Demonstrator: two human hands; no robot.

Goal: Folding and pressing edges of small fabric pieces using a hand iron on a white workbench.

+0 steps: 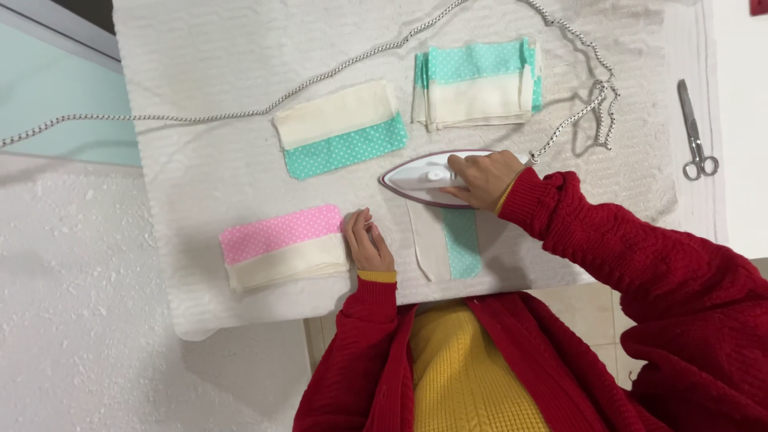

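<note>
Fingers of the right hand [482, 179] were clenched round the handle of a white iron [428, 178], which sat on the upper end of a cream and teal dotted fabric strip [448, 244] whose long axis ran from the iron back toward the person's body. The left hand [366, 240] lay loosely curled and held nothing, resting on the white padded mat [200, 160] just left of the strip, touching the pink and cream fabric stack [282, 246], and so nearer the strip's free lower end.
</note>
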